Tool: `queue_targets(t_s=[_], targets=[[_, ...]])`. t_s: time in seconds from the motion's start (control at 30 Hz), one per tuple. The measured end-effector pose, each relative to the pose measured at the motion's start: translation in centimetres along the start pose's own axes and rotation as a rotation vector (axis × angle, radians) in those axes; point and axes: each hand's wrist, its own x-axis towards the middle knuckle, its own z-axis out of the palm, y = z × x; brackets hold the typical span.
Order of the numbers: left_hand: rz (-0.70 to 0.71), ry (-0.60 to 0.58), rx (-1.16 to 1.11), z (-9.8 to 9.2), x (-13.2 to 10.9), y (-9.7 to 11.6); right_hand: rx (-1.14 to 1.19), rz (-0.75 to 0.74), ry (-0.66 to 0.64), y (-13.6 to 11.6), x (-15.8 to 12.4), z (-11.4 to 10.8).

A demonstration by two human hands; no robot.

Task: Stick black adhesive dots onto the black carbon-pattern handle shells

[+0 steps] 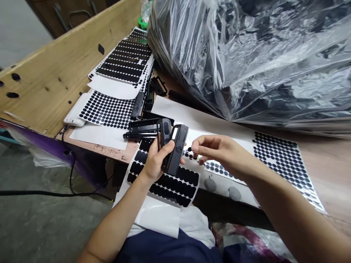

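Note:
My left hand (pixel 159 159) is closed around two black plastic casings (pixel 177 149) with a carbon-fibre pattern, each with an oblong recess and a slot near the top. Its thumb presses on the front one, and the casings fan apart at the top. Just to their right is my right hand (pixel 210 148), thumb and forefinger pinched together; dark dots show by its fingertips, but whether one is held I cannot make out. Below the casings, a sheet of black oblong stickers (pixel 175 188) hangs over the table edge. A sheet of round black stickers (pixel 282 160) lies to the right.
More black casings (pixel 145 126) lie piled left of my hands. Behind them are stacked sticker sheets (pixel 123 60) along a wooden board (pixel 68 60). A large plastic-wrapped bundle (pixel 255 62) fills the back right. A black cable (pixel 55 194) runs below the table at left.

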Motion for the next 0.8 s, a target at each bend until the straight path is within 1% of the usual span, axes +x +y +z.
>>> queue_targets(t_s=[0.07,0.13,0.2,0.33,0.6,0.8], targets=[[-0.009,0.021,0.002,0.1,0.0,-0.1,0.195,0.035,-0.006,-0.8,-0.3,1.0],[-0.008,0.044,0.002,0.2,-0.1,-0.1,0.250,0.038,-0.001,-1.4,-0.3,1.9],[-0.003,0.060,-0.007,0.3,-0.1,-0.1,0.250,0.018,0.018,-1.7,-0.2,2.6],[-0.012,0.074,-0.019,0.4,-0.1,0.0,0.212,-0.016,0.054,-2.0,0.0,2.9],[-0.018,0.083,-0.013,0.4,0.0,0.2,0.033,-0.069,0.084,-2.7,-0.3,3.0],[-0.015,0.069,-0.003,0.3,-0.2,0.2,-0.075,-0.076,0.067,-3.5,-0.5,2.9]])
